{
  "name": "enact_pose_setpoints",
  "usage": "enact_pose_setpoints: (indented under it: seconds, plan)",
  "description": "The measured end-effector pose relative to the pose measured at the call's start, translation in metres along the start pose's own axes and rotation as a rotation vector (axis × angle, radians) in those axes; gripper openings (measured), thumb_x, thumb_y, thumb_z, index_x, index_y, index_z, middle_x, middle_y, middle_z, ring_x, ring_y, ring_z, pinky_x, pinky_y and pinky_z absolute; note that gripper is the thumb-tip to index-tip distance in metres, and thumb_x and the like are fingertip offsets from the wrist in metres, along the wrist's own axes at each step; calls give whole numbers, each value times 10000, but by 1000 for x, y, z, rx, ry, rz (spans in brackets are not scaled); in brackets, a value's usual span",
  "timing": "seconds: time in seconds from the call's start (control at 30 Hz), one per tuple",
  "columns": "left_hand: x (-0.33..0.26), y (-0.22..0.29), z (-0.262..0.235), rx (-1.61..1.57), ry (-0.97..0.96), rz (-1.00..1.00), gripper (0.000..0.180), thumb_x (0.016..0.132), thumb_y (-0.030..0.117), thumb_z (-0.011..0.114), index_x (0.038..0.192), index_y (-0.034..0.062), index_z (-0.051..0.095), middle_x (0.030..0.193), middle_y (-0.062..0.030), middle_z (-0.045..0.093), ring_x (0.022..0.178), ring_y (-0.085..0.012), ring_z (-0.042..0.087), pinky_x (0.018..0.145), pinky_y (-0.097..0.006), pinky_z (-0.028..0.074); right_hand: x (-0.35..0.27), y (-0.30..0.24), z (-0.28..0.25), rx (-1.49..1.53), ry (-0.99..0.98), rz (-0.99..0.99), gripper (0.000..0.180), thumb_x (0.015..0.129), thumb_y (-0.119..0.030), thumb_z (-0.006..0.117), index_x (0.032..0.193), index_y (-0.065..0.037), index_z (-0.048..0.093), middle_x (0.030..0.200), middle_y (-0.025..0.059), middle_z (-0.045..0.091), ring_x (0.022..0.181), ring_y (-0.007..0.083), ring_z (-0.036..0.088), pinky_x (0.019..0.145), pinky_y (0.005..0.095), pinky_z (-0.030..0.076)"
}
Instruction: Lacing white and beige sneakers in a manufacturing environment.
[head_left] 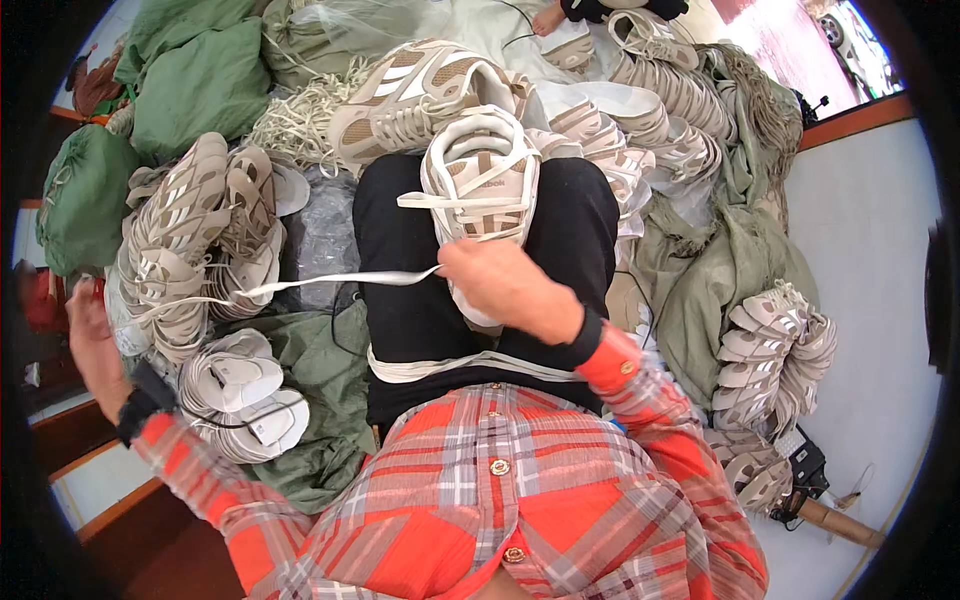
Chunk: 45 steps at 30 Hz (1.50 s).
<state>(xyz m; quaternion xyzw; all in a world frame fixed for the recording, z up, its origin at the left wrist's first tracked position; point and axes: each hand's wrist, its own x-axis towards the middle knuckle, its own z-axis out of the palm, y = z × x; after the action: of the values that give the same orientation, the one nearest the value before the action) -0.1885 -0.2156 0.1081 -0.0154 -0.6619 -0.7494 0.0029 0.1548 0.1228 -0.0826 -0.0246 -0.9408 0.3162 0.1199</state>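
A white and beige sneaker (482, 172) stands on my lap, between my knees in black trousers (400, 300). My right hand (505, 285) rests on the shoe's near end, its fingers pinching a flat white lace (330, 281). The lace stretches taut from there leftward to my left hand (88, 335), which is drawn far out to the left and grips the lace's other end. A second white lace (450, 365) lies across my waist.
Stacks of beige shoe uppers (185, 235) lie at my left, more at the upper right (670, 100) and right (775, 345). White insoles (240, 385) sit by my left arm. Green cloth bags (195, 85) fill the back left. Finished sneakers (420, 95) lie ahead.
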Motion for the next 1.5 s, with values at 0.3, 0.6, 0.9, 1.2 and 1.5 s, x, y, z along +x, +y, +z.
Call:
enact_pose_setpoints:
  seconds: [0.3,0.6,0.9,1.2,1.5]
  plan:
    - [-204,-179,176,403,-1055,-44,152,935,130,550,989,14,632,807,-40,683,727,-63,603,630,-223,462,-10,-44,6,192,154,145,127,891,-124,576,970,-25,589,713,160,636,598,312,635,505,384,484]
    - [-216,-191,206,764,-980,419,151,858,181,604,798,44,589,646,-121,627,605,-291,628,509,-387,450,-16,-24,-25,924,61,700,368,946,-144,531,1293,-40,463,614,62,611,450,113,548,411,259,420]
    - [-192,-192,220,608,-1240,103,167,889,185,622,818,33,631,625,-55,623,553,-106,561,519,-264,434,-19,-5,-36,1141,-165,629,441,994,-166,408,1418,-82,318,706,84,617,435,133,560,380,243,440]
    - [-198,-182,216,522,-1202,-416,228,884,159,538,743,1,621,621,-36,613,520,-91,530,504,-240,413,16,6,-53,631,-188,507,210,936,-126,447,1047,7,565,554,81,555,383,168,548,380,312,453]
    - [-214,-194,219,790,-1168,423,153,831,151,617,754,27,573,637,-75,575,586,-272,545,560,-347,416,5,14,-32,-120,32,182,95,862,-116,574,904,-52,519,644,167,588,597,329,615,488,379,473]
